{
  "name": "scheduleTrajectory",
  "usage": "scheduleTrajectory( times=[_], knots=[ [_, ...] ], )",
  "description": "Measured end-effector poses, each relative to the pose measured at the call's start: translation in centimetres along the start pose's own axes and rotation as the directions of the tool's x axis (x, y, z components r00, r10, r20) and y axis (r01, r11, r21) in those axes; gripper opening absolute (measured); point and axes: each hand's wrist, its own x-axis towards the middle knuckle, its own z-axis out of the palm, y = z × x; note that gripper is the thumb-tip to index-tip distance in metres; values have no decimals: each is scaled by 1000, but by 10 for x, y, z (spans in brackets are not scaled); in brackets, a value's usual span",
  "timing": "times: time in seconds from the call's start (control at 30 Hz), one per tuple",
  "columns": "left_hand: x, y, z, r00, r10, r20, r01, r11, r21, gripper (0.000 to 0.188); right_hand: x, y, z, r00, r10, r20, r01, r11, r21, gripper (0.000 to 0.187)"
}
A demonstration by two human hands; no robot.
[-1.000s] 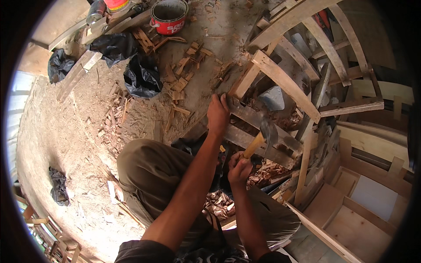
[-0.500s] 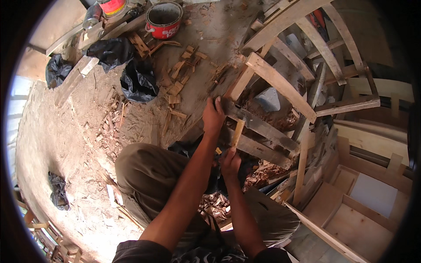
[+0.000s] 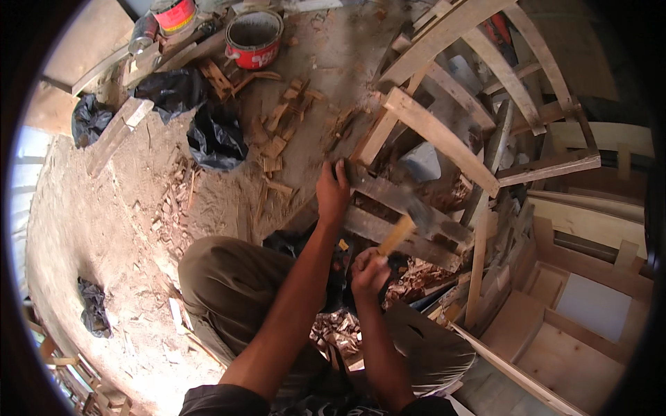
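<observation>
My left hand [image 3: 334,193] grips the left end of a weathered wooden frame [image 3: 383,194], its fingers curled over the wood. That frame has two dark, roughly parallel slats and lies in front of me. In my right hand [image 3: 371,273], closed around the handle, is a hammer [image 3: 397,234] with a yellow wooden shaft. Its grey head is smeared by motion and hangs over the slats, tilted to the right. Whether the head touches the wood I cannot tell. Beneath the frame, wood chips [image 3: 423,274] lie among dark plastic.
Curved wooden framework [image 3: 444,142] rises at the far right. A red bucket [image 3: 254,55] stands at the back, near black plastic bags [image 3: 216,136] and wood scraps [image 3: 276,144]. Pale wooden panels [image 3: 513,322] lie to the right. My bent knee [image 3: 222,274] is at the left.
The hammer has swung right and tipped over from near upright, and my right hand has turned and dropped slightly. My left hand stays on the frame's end.
</observation>
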Motion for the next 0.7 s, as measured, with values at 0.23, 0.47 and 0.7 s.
scheduleTrajectory(
  times=[0.23, 0.47, 0.7],
  knots=[
    [1, -10, 1, 1000, -3, -29, -2, 989, -147, 55, 8, 36, -3, 999, 50, 7, -39, 849, -526, 57],
    [-3, 10, -10, 998, -61, -33, 57, 994, -91, 58, -4, 14, -1, 914, -386, 122, 402, 901, -162, 56],
    [-3, -25, -2, 999, -46, 10, 47, 987, -153, 59, -2, 21, -1, 976, -191, 109, 205, 968, -142, 48]
  ],
)
